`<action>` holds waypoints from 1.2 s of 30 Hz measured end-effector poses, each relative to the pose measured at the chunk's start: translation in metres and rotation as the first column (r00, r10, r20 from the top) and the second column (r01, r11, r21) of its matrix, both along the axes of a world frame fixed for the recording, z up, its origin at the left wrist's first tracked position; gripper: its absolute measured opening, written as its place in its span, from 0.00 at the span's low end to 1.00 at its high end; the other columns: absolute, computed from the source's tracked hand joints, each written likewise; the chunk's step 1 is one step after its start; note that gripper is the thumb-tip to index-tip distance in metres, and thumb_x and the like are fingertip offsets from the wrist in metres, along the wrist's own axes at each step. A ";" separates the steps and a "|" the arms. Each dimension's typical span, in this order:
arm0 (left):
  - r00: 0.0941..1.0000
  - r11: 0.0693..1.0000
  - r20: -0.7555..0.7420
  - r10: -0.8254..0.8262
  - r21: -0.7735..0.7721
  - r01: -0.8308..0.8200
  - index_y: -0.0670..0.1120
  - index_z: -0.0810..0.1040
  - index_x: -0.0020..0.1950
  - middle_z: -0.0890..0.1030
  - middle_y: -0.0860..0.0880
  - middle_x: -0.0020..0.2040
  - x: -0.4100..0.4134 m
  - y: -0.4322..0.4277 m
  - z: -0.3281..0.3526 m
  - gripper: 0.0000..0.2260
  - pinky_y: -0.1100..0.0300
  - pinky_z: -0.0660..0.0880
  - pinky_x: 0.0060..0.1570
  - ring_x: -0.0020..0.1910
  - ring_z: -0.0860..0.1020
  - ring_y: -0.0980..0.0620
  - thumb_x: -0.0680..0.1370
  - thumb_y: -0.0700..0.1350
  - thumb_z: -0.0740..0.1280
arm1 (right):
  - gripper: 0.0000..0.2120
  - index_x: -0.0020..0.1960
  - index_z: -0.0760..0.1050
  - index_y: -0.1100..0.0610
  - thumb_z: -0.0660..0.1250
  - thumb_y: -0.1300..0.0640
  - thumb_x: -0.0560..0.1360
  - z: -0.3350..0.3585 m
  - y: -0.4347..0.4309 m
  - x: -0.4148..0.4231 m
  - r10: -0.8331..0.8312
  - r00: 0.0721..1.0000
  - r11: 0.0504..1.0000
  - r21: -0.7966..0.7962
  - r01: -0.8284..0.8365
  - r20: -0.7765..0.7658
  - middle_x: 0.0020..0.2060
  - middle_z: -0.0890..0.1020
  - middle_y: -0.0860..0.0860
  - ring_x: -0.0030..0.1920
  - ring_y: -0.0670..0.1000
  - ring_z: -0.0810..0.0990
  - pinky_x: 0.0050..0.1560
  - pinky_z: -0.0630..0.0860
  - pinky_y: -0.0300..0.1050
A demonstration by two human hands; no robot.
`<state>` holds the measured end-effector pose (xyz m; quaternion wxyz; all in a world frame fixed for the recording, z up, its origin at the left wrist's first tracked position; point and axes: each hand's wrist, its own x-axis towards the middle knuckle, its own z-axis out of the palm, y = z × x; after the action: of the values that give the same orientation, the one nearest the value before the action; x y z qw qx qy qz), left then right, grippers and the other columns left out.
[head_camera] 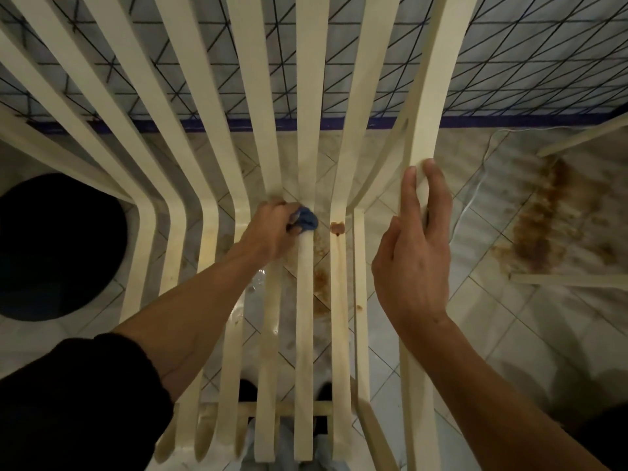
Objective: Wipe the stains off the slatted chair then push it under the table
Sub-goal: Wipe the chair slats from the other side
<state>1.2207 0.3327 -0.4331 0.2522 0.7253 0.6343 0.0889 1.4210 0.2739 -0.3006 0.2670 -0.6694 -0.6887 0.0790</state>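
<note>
Gripping a crumpled blue cloth [307, 222], your left hand [272, 229] presses it on the cream slatted chair [304, 300] at the seat bend, with a brown stain [337, 228] just at the cloth's 3 o'clock. Your right hand [413, 253] clasps the outermost slat at 2 o'clock.

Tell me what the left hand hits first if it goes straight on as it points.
Likely the upturned slats of the chair back, just past the blue cloth the left hand grips at the seat's bend; depth is unclear.
</note>
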 end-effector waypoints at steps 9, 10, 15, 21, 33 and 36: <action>0.975 0.975 0.029 -0.218 -0.023 0.219 0.42 0.77 0.41 0.79 0.47 0.42 0.000 -0.054 -0.002 0.05 0.50 0.73 0.49 0.45 0.78 0.47 0.69 0.35 0.70 | 0.31 0.78 0.56 0.62 0.57 0.73 0.77 0.003 0.001 0.000 0.009 1.000 0.999 -0.031 -0.009 -0.012 0.77 0.55 0.59 0.76 0.56 0.60 0.65 0.72 0.46; 0.970 0.972 0.084 -0.227 -0.044 0.231 0.44 0.74 0.36 0.79 0.50 0.39 0.002 -0.055 0.004 0.08 0.51 0.75 0.47 0.43 0.78 0.49 0.68 0.33 0.70 | 0.30 0.78 0.56 0.62 0.57 0.73 0.78 0.004 0.002 0.000 0.003 1.000 1.000 -0.025 -0.004 -0.014 0.77 0.56 0.59 0.75 0.53 0.60 0.64 0.70 0.42; 0.996 0.995 0.023 -0.085 -0.041 0.086 0.44 0.79 0.43 0.79 0.49 0.47 0.012 -0.011 0.013 0.04 0.58 0.71 0.52 0.49 0.78 0.45 0.74 0.36 0.68 | 0.28 0.77 0.59 0.64 0.57 0.72 0.77 0.005 0.001 -0.001 -0.003 1.000 1.000 0.007 0.003 -0.030 0.76 0.59 0.62 0.70 0.46 0.61 0.62 0.69 0.39; 1.000 0.999 0.006 0.029 0.037 -0.029 0.46 0.80 0.61 0.79 0.44 0.53 0.019 -0.024 -0.005 0.14 0.46 0.75 0.52 0.52 0.76 0.41 0.75 0.39 0.69 | 0.30 0.78 0.58 0.62 0.57 0.72 0.77 0.003 0.001 -0.001 -0.016 1.000 1.000 -0.017 0.016 0.000 0.77 0.57 0.60 0.74 0.54 0.61 0.63 0.68 0.39; 0.998 0.995 0.066 -0.023 -0.090 0.029 0.44 0.83 0.51 0.80 0.49 0.49 0.012 0.000 0.019 0.08 0.67 0.70 0.49 0.51 0.78 0.50 0.74 0.36 0.70 | 0.28 0.77 0.58 0.63 0.53 0.68 0.77 0.004 0.001 -0.003 -0.023 1.000 1.000 -0.009 0.023 -0.006 0.76 0.57 0.60 0.74 0.56 0.63 0.65 0.70 0.42; 0.999 0.999 -0.031 -0.039 -0.010 0.039 0.42 0.81 0.54 0.79 0.42 0.53 0.016 0.005 0.011 0.10 0.52 0.74 0.52 0.53 0.76 0.42 0.74 0.36 0.69 | 0.30 0.77 0.58 0.63 0.57 0.72 0.76 0.004 0.002 -0.002 0.006 1.000 1.000 0.013 -0.005 -0.031 0.76 0.58 0.61 0.73 0.55 0.62 0.65 0.73 0.45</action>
<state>1.2371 0.3376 -0.4221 0.2474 0.7376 0.6243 0.0698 1.4194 0.2760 -0.2970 0.2817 -0.6646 -0.6868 0.0858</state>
